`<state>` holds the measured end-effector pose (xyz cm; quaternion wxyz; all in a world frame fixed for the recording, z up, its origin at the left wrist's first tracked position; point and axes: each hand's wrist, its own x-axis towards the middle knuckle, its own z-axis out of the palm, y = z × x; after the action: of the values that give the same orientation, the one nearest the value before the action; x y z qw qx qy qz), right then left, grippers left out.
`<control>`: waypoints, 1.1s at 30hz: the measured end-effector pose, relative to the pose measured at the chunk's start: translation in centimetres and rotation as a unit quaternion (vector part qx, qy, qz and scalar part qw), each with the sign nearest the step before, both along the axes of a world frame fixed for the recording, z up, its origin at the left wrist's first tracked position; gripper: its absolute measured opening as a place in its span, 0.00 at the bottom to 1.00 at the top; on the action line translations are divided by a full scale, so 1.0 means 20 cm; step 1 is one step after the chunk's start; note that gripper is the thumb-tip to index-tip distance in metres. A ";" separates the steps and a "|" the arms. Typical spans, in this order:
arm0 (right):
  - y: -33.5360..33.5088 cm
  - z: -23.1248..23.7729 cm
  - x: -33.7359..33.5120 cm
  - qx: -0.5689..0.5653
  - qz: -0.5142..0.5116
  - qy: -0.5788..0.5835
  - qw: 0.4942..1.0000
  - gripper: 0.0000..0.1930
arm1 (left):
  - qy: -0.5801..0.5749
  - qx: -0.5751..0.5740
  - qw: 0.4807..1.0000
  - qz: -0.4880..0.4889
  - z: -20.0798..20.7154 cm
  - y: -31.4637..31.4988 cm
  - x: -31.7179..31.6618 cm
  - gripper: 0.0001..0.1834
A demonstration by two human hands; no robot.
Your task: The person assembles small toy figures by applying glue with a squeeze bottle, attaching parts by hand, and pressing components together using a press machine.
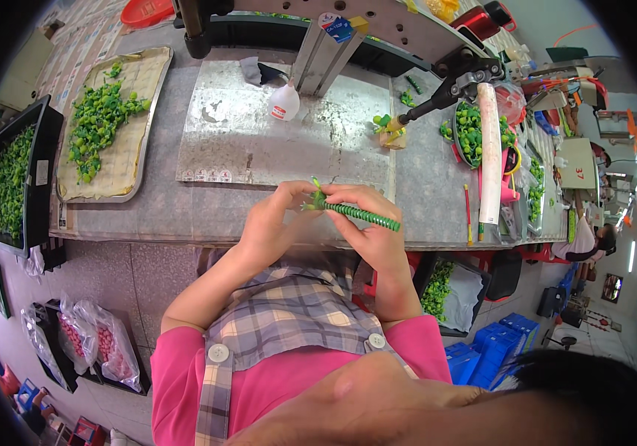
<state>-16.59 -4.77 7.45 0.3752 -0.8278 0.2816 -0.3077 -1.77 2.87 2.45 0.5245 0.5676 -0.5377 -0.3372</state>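
Note:
My right hand (382, 234) pinches a small green plastic piece with a long ribbed, coil-like tail (363, 215) that points to the right over the table's front edge. My left hand (270, 223) is closed at the piece's other end, its fingertips against the small leafy-looking head (318, 199). Just beyond my hands lies a scuffed metal plate (222, 141). A white squeeze bottle (284, 102) stands on it. Right of the plate, a yellowish block (391, 138) with a green piece on top sits beneath the tip of a black machine arm (437, 98).
A lined tray (144, 149) of green pieces lies at left, beside a black bin (45, 163) of more. At right are a bowl (474, 160) of green pieces, a white tube (489, 149) and a pencil (469, 215). A metal machine frame (330, 56) spans the back.

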 end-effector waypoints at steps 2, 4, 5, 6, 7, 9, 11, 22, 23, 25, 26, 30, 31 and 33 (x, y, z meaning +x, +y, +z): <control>0.00 0.00 0.00 -0.005 -0.001 0.006 1.000 0.09 | -0.028 -0.027 0.999 -0.003 0.00 -0.01 0.00 0.20; 0.00 0.01 0.00 -0.011 -0.002 0.012 1.000 0.09 | -0.038 -0.031 0.999 -0.002 0.01 -0.01 0.00 0.20; 0.00 0.01 0.00 -0.008 -0.003 0.010 1.000 0.09 | -0.049 -0.034 0.998 -0.002 0.01 -0.01 0.00 0.20; 0.00 0.01 -0.01 -0.004 -0.004 0.008 1.000 0.09 | -0.048 -0.034 0.998 -0.002 0.01 -0.01 0.01 0.20; 0.00 0.00 -0.01 -0.004 -0.004 0.009 1.000 0.09 | -0.070 -0.036 0.997 -0.007 0.02 -0.01 0.01 0.19; 0.00 0.00 -0.01 -0.001 -0.005 0.008 1.000 0.09 | -0.092 -0.038 0.995 -0.012 0.02 -0.01 0.02 0.19; 0.01 0.01 -0.01 -0.006 -0.007 0.008 1.000 0.09 | -0.091 -0.063 0.994 -0.012 0.02 -0.02 0.01 0.18; 0.01 -0.02 -0.03 -0.006 -0.012 0.001 1.000 0.09 | -0.059 -0.030 0.998 -0.005 0.05 -0.02 -0.02 0.18; 0.01 -0.02 -0.03 -0.001 -0.011 -0.001 1.000 0.09 | -0.045 -0.021 0.999 -0.005 0.05 -0.02 -0.02 0.17; 0.01 -0.02 -0.03 0.004 -0.011 -0.003 1.000 0.09 | -0.054 -0.018 0.998 -0.007 0.05 -0.02 -0.02 0.17; 0.01 -0.02 -0.03 0.005 -0.013 -0.001 1.000 0.09 | -0.063 -0.016 0.998 -0.009 0.05 -0.02 -0.02 0.17; 0.01 -0.02 -0.03 -0.007 -0.013 -0.004 1.000 0.09 | -0.060 -0.008 0.998 -0.017 0.04 -0.02 -0.02 0.17; 0.01 -0.02 -0.03 -0.007 -0.013 -0.004 1.000 0.09 | -0.066 -0.002 0.998 -0.018 0.04 -0.03 -0.02 0.17; 0.01 -0.02 -0.03 -0.004 -0.017 -0.014 1.000 0.09 | -0.072 0.004 0.997 -0.020 0.06 -0.03 -0.02 0.17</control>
<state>-17.29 -4.50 6.98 0.3708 -0.8198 0.2890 -0.3270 -2.26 2.37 3.59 0.4750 0.5821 -0.5838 -0.3077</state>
